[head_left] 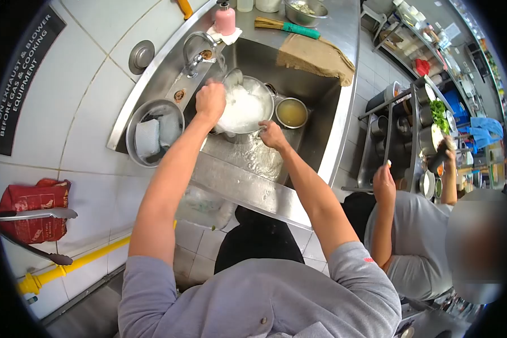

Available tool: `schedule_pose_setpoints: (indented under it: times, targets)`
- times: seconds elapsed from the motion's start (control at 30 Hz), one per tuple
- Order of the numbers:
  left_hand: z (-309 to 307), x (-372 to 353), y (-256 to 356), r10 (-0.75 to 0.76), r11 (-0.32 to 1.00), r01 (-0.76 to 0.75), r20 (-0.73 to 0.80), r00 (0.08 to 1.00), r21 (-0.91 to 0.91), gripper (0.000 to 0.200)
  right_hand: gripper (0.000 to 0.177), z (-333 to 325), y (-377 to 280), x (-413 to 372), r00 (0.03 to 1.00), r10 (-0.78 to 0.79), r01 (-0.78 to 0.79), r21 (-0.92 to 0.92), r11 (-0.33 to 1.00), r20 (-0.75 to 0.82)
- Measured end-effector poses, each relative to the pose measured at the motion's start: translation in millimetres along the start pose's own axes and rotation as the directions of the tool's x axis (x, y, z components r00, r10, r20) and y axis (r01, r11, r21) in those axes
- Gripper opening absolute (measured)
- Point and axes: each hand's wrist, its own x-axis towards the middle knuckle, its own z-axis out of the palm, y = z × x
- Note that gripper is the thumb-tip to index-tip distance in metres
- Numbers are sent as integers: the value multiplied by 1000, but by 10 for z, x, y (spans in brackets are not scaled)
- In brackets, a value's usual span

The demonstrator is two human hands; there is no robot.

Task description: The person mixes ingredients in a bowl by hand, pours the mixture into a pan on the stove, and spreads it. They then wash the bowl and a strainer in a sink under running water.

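Observation:
A round metal pot filled with something white and foamy-looking is in the stainless steel sink. My right hand is closed on its near right edge. Over the far left side, my left hand is curled into a fist; I cannot tell what it grips. A rounded metal piece, like a ladle's bowl, leans at the pot's far rim, close to that fist. Water runs from the curved faucet just beyond. To the pot's right sits a small bowl of yellowish liquid.
A metal basin with sponge-like blocks stands at the sink's left. Behind are a pink bottle, a green-handled brush and a brown cloth. On the right, a co-worker works beside a pot rack. Tongs hang at left.

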Motion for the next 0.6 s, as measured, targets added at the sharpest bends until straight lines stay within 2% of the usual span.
schedule_pose_setpoints:
  times: [0.03,0.07,0.1,0.17,0.2,0.3,0.33,0.37,0.4,0.43,0.5,0.53,0.57,0.6]
  targets:
    - [-25,49,35,66,997,-65,-13,998,42,16,30,5,-48,-54,991,134,-133,30,991,-19]
    - [-49,71,61,133,988,-131,-23,991,87,15,27,-30,-70,-127,989,132,-136,66,988,69]
    - [-127,75,85,137,986,-132,-34,990,104,14,26,-40,-131,-150,963,256,-267,175,948,83]
    - [-282,61,83,132,983,-124,-56,990,135,16,26,-28,-258,-178,865,476,-499,369,784,159]
    - [-291,45,10,60,998,-56,-119,991,37,15,36,-145,-484,-251,865,489,-493,358,793,109]
    - [-242,-38,-160,-331,931,317,-53,942,-182,19,45,-36,-447,-151,919,355,-326,177,929,-170]
    - [-166,-75,-206,-456,821,439,43,889,-363,20,49,-64,-591,-142,902,369,-327,204,923,-224]
    - [-53,-129,-240,-551,660,547,163,819,-515,20,54,-45,-564,-30,892,424,-388,215,896,-156]
    - [64,-183,-267,-608,457,631,297,736,-627,21,61,-38,-633,46,833,552,-453,540,710,-27]
    - [95,-215,-259,-625,226,683,434,649,-695,22,72,-30,-693,139,774,617,-473,777,415,142]
    - [178,-375,-97,-717,166,646,359,598,-745,29,86,-180,-673,317,840,485,-447,818,361,245]
    - [250,-441,-98,-685,107,655,423,594,-748,38,88,-267,-828,377,849,512,-397,799,451,132]
    - [331,-513,-75,-661,9,655,488,570,-755,41,73,-312,-814,518,843,530,-412,741,530,90]
    - [597,-607,-97,-647,-61,632,513,565,-773,41,63,-428,-925,524,876,482,-369,632,681,-8]
